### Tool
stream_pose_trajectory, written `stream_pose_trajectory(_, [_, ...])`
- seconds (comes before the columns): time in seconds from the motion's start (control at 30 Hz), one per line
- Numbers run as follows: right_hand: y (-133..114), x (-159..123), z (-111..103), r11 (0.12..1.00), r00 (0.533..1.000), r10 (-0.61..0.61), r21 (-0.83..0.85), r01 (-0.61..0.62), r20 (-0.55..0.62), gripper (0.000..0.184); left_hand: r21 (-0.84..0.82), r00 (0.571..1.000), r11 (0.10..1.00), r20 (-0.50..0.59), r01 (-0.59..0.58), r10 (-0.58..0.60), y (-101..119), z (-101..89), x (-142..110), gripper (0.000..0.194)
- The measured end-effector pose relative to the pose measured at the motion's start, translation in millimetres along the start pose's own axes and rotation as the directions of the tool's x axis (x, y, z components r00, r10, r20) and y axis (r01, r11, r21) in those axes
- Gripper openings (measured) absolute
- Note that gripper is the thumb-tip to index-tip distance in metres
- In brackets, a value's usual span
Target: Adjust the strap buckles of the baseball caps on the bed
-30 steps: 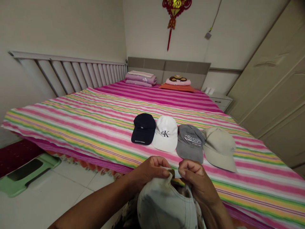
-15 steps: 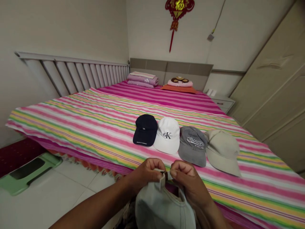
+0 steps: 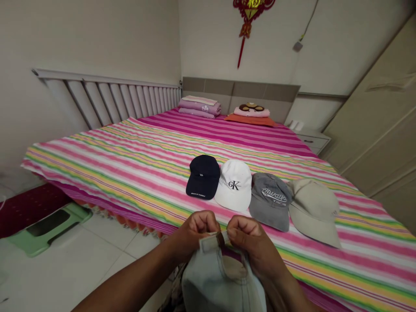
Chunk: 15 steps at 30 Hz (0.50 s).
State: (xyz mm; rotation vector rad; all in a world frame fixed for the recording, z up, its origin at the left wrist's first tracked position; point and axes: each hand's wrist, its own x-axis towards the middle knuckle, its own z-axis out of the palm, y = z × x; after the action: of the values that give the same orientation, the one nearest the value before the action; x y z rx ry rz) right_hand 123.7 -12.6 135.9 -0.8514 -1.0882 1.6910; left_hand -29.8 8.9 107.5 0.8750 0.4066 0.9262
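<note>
Both my hands hold a pale grey-green cap (image 3: 214,277) low in front of me, its back opening and strap turned upward. My left hand (image 3: 199,229) is closed, pinching the strap end left of the dark buckle. On the other side, my right hand (image 3: 248,238) pinches the strap close to the buckle. Beyond my hands several caps lie side by side on the bed: a navy cap (image 3: 204,173), a white cap (image 3: 235,173) with black letters, a grey cap (image 3: 271,208) with white script, and a beige cap (image 3: 315,203).
A striped sheet (image 3: 113,160) covers the bed, with folded purple bedding (image 3: 198,108) and a pink pillow (image 3: 251,112) by the headboard (image 3: 260,93). A white railing (image 3: 117,97) runs along the left. A green stool (image 3: 48,236) stands on the tiled floor, and a wardrobe (image 3: 383,121) is at right.
The strap's left end has come up and lies flatter across the buckle, with my left hand slightly higher. The whole scene has shifted a little rightward in view.
</note>
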Motion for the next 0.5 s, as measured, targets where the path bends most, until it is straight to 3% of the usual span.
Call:
stream_pose_trajectory(0.07, [2, 5, 0, 1.0, 1.0, -0.001, 0.014, 0.001, -0.005, 0.031, -0.047, 0.999, 0.998, -0.013, -0.04, 0.039, 0, -3.5, 0, 0.03])
stream_pose_trajectory(0.2, [6, 11, 3, 0.998, 1.0, 0.008, 0.057, -0.009, 0.026, 0.029, -0.004, 0.998, 1.0, -0.068, -0.002, 0.001, 2, -7.8, 3, 0.03])
stream_pose_trajectory(0.4, [7, 14, 3, 0.999, 1.0, 0.008, 0.038, -0.008, 0.008, 0.029, -0.008, 1.0, 1.0, -0.026, -0.013, 0.013, 6, -5.3, 6, 0.039])
stream_pose_trajectory(0.5, [4, 19, -7, 0.998, 0.992, -0.066, -0.007, 0.065, -0.11, 0.028, -0.016, 0.994, 0.995, 0.037, -0.103, 0.103, 7, -6.5, 5, 0.034])
